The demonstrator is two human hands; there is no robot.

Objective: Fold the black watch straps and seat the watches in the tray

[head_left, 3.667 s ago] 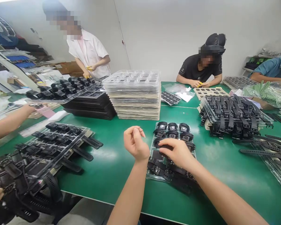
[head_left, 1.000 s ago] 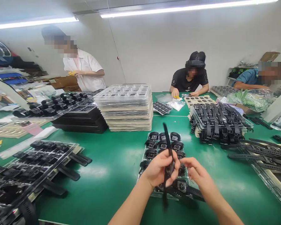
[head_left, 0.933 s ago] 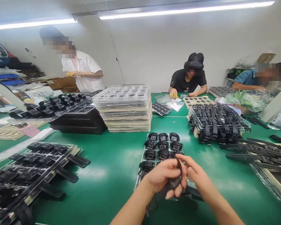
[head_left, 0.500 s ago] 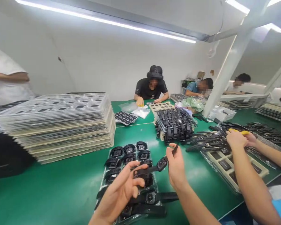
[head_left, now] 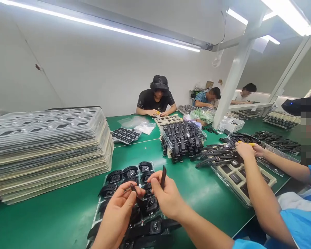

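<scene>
My left hand (head_left: pixel 119 207) is closed, pinching one end of a black watch strap. My right hand (head_left: pixel 168 199) grips the other strap end (head_left: pixel 163 177), which sticks up above its fingers. The body of this smartwatch seems to hang between my hands, but dark watches behind blur its outline. Directly below lies a clear plastic tray (head_left: pixel 95 215) with rows of smartwatches, their straps curled into loops at the far end (head_left: pixel 145 167). Nearer me, a smartwatch (head_left: pixel 155 226) lies across the tray with its strap stretched out flat and its sensor side up.
At left stands a tall stack of trays (head_left: pixel 93 145). Beyond my hands is a pile of strapped watches (head_left: pixel 182 136). On the right, a co-worker's hands (head_left: pixel 245 150) hold something yellow over a beige tray (head_left: pixel 271 181). Another person (head_left: pixel 157 100) sits opposite.
My two hands have come closer together and moved left over the tray. My left fingers have closed from a spread pose onto the strap. The view has turned slightly right.
</scene>
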